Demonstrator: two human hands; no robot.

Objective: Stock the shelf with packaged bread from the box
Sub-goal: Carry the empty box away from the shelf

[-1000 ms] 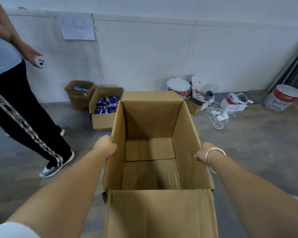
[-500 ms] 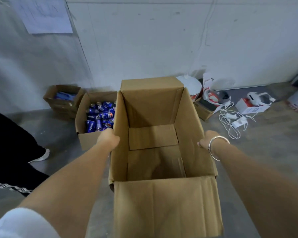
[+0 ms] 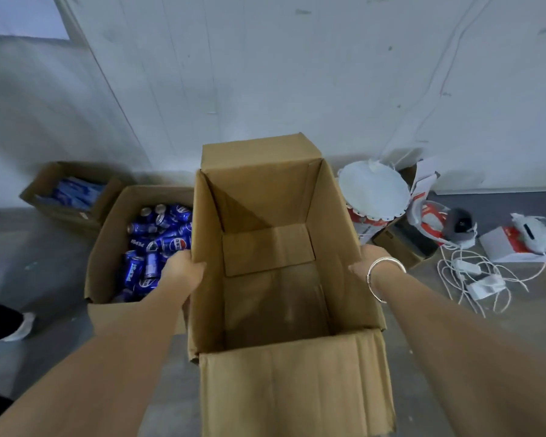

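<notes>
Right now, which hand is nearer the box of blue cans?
Left. The left hand grips the empty box wall beside the cans box; the right hand holds the far wall.

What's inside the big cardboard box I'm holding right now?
The cardboard box shows only its own folded bottom flaps; no bread is visible in it. The near flap covers a strip of the floor inside. The left hand and right hand grip its sides.
</notes>
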